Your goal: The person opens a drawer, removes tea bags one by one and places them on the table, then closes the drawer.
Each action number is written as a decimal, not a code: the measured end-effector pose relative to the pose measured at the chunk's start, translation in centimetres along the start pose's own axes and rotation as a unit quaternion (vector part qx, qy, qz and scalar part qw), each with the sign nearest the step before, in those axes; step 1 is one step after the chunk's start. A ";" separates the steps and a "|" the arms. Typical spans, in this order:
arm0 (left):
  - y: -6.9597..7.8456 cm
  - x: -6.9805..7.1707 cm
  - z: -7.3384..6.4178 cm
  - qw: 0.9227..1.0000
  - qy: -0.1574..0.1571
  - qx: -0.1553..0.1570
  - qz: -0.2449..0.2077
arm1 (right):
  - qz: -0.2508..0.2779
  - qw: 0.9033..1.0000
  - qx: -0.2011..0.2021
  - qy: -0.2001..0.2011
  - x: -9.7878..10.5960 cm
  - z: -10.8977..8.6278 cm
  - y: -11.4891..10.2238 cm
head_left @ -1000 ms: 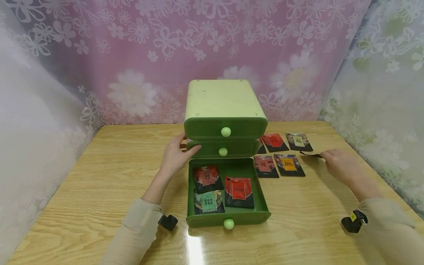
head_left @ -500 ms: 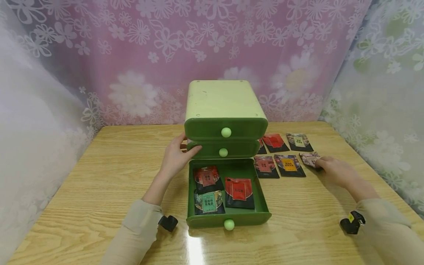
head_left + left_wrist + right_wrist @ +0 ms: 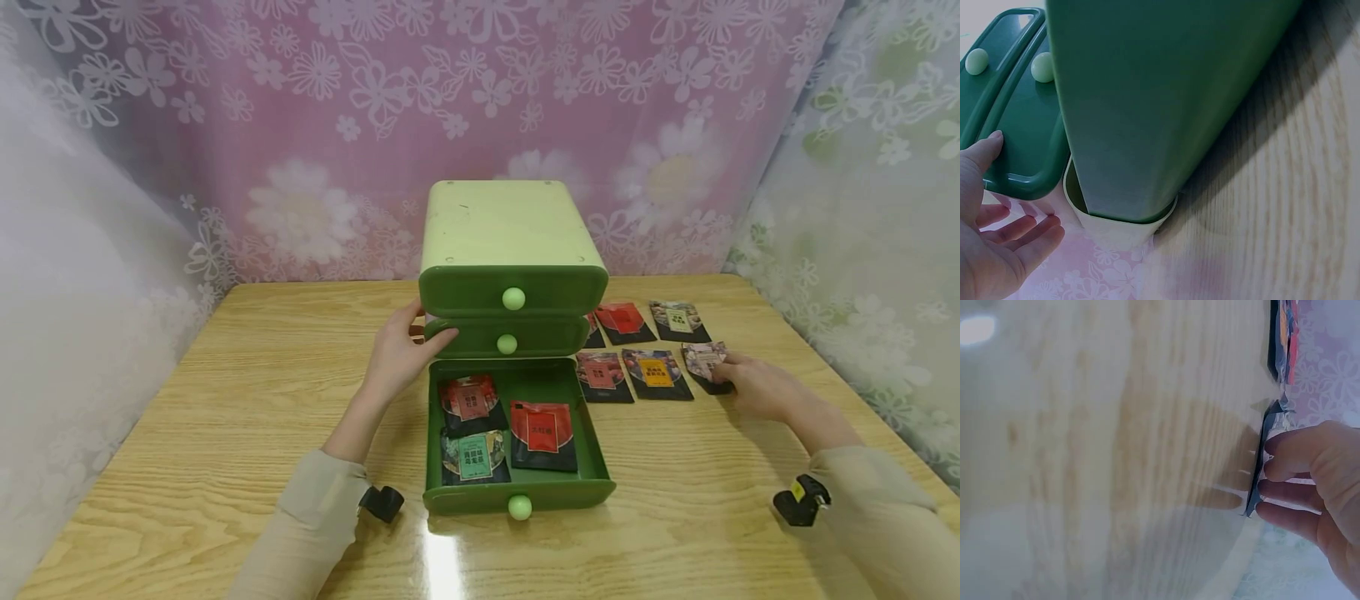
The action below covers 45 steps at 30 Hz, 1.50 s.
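My left hand (image 3: 400, 344) rests at the left side of the cabinet, its thumb on the front of the green middle drawer (image 3: 480, 337). In the left wrist view, the other fingers (image 3: 1038, 240) lie loosely beside that drawer. Over at the right, my right hand (image 3: 757, 385) pinches the right edge of a black tea sachet (image 3: 703, 360) with a pale floral top, low at the tabletop. The pulled-out bottom drawer (image 3: 517, 497) contains a dark red sachet (image 3: 471, 402), a green-labelled sachet (image 3: 474, 457) and a bright red sachet (image 3: 543, 435).
The pale-green cabinet (image 3: 506, 221) stands on the wooden table (image 3: 300, 350). Beside its right side lie several sachets in two rows, including a yellow-labelled sachet (image 3: 656, 374), a pink-labelled sachet (image 3: 602, 377) and a cream-labelled sachet (image 3: 678, 322). A floral curtain (image 3: 337, 150) hangs behind.
The sachet in my right hand has gone from edge-on to lying nearly flat, face up, right of the yellow-labelled one. My left hand and the drawers have stayed put.
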<state>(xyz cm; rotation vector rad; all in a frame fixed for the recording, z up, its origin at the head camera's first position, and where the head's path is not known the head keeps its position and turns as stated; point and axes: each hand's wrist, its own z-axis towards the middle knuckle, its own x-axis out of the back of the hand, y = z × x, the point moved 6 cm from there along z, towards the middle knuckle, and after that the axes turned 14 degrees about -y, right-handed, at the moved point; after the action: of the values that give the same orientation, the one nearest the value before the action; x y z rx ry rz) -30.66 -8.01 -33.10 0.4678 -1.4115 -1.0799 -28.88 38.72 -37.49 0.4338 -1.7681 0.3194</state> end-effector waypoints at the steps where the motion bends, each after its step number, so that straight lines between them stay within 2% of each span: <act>1: 0.0 0.0 0.0 1.000 0.000 0.000 0.001 | 0.001 1.000 0.000 0.001 0.0 0.0 0.0; 8: 0.1 -0.1 0.0 1.000 -0.005 -0.002 0.002 | 0.007 1.000 -0.010 0.002 0.8 -0.2 -0.2; 14: 0.2 0.0 0.0 1.000 -0.002 -0.007 0.002 | -0.013 0.999 0.001 0.043 2.8 -0.4 -1.4; 17: 0.2 0.1 0.0 1.000 -0.001 -0.007 0.003 | -0.019 0.999 -0.007 0.047 3.6 -0.3 -1.9; 24: 0.2 0.1 -0.1 1.000 -0.003 -0.008 0.002 | 0.008 0.999 -0.017 0.046 5.0 0.0 -3.5; 33: 0.1 0.1 0.1 1.000 -0.003 -0.007 -0.007 | 0.052 0.996 -0.009 0.075 7.6 0.6 -7.4; 45: 0.2 0.1 0.0 1.000 -0.003 -0.010 0.000 | 0.113 0.988 0.066 0.085 10.4 1.6 -14.0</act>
<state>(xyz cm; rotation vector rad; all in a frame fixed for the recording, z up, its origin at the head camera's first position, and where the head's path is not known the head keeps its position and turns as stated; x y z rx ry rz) -30.65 -7.97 -32.88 0.4505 -1.4040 -1.0959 -26.09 24.31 -27.98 0.2916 -1.6356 0.6195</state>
